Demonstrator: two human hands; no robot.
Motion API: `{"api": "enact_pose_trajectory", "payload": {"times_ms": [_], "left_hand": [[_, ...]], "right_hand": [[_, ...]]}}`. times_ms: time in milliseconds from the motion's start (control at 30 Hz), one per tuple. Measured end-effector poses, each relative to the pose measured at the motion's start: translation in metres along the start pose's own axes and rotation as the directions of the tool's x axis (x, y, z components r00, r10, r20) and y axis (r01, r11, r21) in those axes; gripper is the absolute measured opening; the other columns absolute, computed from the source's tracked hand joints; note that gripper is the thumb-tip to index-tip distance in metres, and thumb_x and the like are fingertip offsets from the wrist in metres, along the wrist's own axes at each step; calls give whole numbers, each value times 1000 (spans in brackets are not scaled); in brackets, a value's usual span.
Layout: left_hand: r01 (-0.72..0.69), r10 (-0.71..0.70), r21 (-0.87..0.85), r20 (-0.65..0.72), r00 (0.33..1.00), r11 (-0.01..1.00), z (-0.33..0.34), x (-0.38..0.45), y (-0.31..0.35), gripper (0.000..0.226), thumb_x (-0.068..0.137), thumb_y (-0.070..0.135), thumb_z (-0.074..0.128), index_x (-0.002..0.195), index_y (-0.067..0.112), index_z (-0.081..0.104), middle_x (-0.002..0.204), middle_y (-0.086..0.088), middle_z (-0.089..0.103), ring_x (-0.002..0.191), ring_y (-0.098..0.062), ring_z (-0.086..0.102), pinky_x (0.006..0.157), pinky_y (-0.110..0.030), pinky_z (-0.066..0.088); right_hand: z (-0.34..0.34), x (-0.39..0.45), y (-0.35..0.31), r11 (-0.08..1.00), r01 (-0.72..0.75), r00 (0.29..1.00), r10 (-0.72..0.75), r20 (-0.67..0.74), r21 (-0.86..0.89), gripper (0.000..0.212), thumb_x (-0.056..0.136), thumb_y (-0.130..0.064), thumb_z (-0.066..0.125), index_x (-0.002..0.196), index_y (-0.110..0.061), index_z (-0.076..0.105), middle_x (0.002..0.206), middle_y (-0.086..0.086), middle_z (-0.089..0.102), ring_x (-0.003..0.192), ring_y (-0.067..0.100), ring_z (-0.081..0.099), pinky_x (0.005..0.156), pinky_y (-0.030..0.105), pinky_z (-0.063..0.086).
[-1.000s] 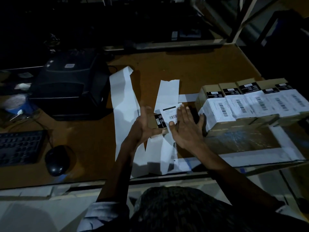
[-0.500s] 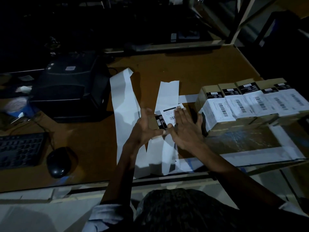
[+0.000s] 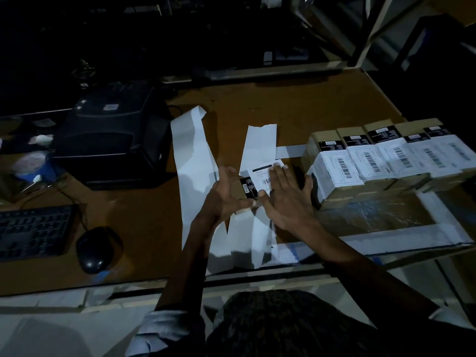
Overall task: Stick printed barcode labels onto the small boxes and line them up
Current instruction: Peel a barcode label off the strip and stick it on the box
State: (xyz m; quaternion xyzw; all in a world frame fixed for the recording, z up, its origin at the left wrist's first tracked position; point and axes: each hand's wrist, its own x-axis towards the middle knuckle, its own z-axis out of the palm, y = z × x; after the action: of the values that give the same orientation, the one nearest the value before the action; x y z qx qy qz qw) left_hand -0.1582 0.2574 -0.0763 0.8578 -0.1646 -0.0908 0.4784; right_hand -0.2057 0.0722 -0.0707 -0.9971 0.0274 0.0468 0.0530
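A small tan box [image 3: 238,191] with a black end panel lies in the middle of the brown table. My left hand [image 3: 222,195] grips it from the left, thumb along its near edge. A white barcode label [image 3: 262,175] covers the box's top. My right hand [image 3: 286,195] lies flat on that label with straight, spread fingers. To the right, a row of several labelled boxes [image 3: 337,168] stands side by side, touching one another.
Long white backing strips [image 3: 192,161] lie under and around my hands. A black label printer [image 3: 110,140] sits at the left, with a keyboard [image 3: 33,231] and mouse [image 3: 95,249] nearer the front edge. A blue-rimmed tub [image 3: 32,164] stands far left.
My right hand has slid a little further over the label on the box. My left hand keeps its hold and the box stays in place.
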Motion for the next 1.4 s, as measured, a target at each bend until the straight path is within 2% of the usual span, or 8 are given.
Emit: {"api": "enact_pose_trajectory", "payload": {"times_ms": [133,267,600,733,1000,1167,1267,1400], "left_hand": [[35,-35,-13,-8,999,999,0,6,-1,61,80,26,81,120,27,36,103,11,55,101,-22,64,73,-14,55],[-7,6,42,24,1000,999,-1,7,0,86,71,27,89,130,14,27,102,8,55,89,-19,65,71,-24,59],[13,-13,-9,0,1000,1000,0,7,1,81,70,24,88,125,21,28,110,-1,60,96,-22,64,82,-32,59],[-71,72,78,-18,997,994,1,8,-8,59,78,13,84,109,30,36,96,8,55,79,-7,62,71,-21,57],[-11,10,54,25,1000,998,-1,9,-4,84,67,21,92,120,23,27,105,13,55,89,-3,62,73,-11,54],[116,-115,-13,45,992,993,-3,12,-6,30,91,30,69,111,31,47,119,3,59,93,-8,64,79,-25,57],[251,-235,-117,136,963,961,-11,22,2,68,61,59,85,113,36,47,130,-1,57,113,-20,60,96,-39,54],[219,-228,68,190,955,973,-16,31,8,91,59,32,95,119,31,27,128,4,55,112,-23,58,96,-44,55]], "right_hand": [[2,-7,-33,995,87,996,-88,7,58,91,89,-71,-5,162,-17,1,169,3,-7,155,19,-11,117,58,-18],[4,-7,-26,988,149,989,-149,-10,27,93,86,-73,-12,162,-21,2,170,-2,-4,155,16,-10,115,56,-23],[2,-1,-24,997,53,998,-54,17,56,97,83,-73,-14,162,-19,-1,169,3,-9,155,20,-13,116,58,-18],[4,-11,-25,984,170,985,-167,-46,54,89,86,-68,-11,162,-26,6,170,-2,-3,156,19,-8,118,58,-15],[5,2,1,999,-41,998,41,-45,3,93,87,-70,-11,162,-16,0,170,2,-8,155,17,-12,115,60,-18],[6,-9,-25,1000,21,998,-20,-54,9,108,77,-74,-30,162,-17,3,170,4,-6,155,21,-15,119,60,-14],[4,-9,-15,999,-48,996,47,-70,-14,95,86,-71,-14,162,-17,5,170,4,-4,154,23,-17,118,60,-11],[1,-4,1,980,-200,977,201,-76,23,91,92,-69,-1,161,-11,7,169,8,5,156,27,-3,120,57,6]]}}
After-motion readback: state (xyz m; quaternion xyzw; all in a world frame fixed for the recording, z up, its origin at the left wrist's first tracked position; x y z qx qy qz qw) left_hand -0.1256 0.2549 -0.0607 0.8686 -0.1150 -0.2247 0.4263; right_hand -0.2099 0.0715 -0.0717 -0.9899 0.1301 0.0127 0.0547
